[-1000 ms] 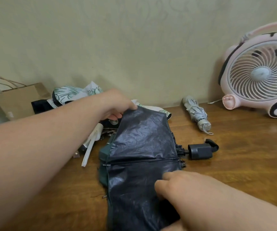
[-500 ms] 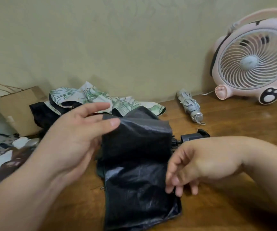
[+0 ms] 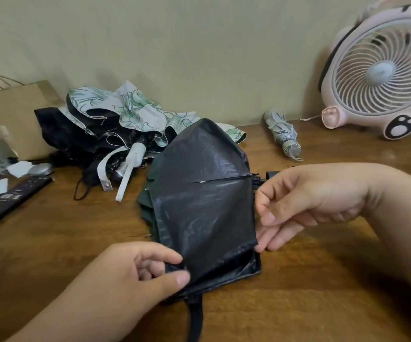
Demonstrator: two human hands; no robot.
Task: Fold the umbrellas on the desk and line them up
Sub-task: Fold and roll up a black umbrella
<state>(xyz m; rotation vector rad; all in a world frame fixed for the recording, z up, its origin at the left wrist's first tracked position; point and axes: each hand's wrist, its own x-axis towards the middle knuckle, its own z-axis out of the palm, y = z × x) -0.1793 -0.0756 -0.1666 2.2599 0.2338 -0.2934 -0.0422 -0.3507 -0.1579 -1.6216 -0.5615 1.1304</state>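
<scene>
Umbrellas lie at three stages on the desk [image 3: 51,243]. At the back left, the floral umbrella [image 3: 130,112] sprawls unfolded. In the middle, the left hand [image 3: 135,275] pinches the near corner of the black umbrella [image 3: 204,193], whose canopy looks only half pleated. The right hand [image 3: 305,206] touches its right edge with loosely curled fingers. Farther right, the grey umbrella [image 3: 283,134] lies rolled. Lining up is not yet begun.
</scene>
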